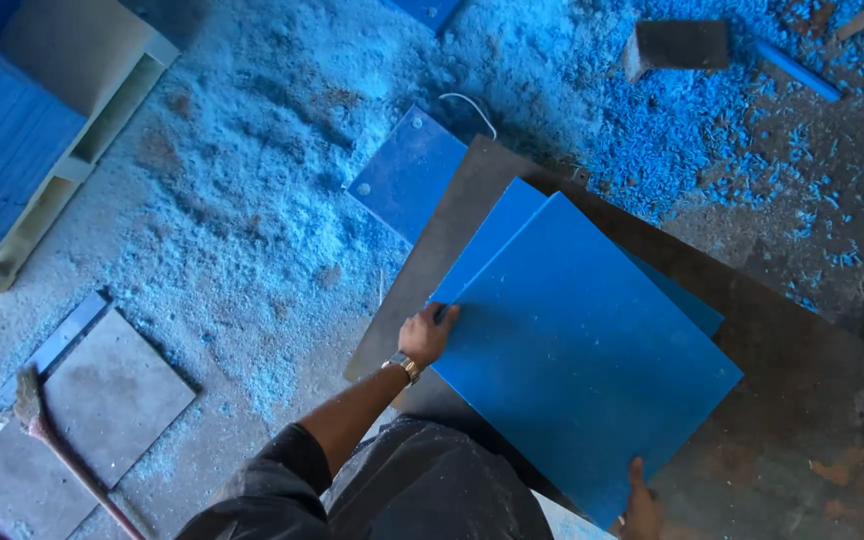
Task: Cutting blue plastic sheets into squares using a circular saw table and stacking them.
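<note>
Two bare hands on a blue square sheet [582,360], lying flat and turned cornerwise on a dark metal worktop [802,400]. Left hand [427,335], wristwatch on the wrist, curled over the sheet's left corner, fingers wrapped under the edge, so closed on the sheet there. Right hand [640,500] at the near corner, thumb up against the edge, mostly cut off by the bottom of the view; pressed to the sheet, but cannot tell whether truly clasped around it. Opposite corners taken, probably to keep so wide and thin a panel level and under control.

Directly beneath, a second blue sheet [497,235] of like shape, poking out on the far side and at the right; stacked face to face, touching, the upper one skewed a little off the lower.

Just beyond the worktop's far-left edge, a smaller blue plate [407,175] with two bolt heads, lying on the floor among thick blue shavings [252,200]. Far right, a dark block [677,45] and a blue rod [797,70] amid coarser chips. Far left, a stack of blue panels on a pale pallet [72,130]. Near left, a grey slab [102,410] with a broom handle [72,460] across its corner. Dark sleeve and dark trousers at the bottom centre
</note>
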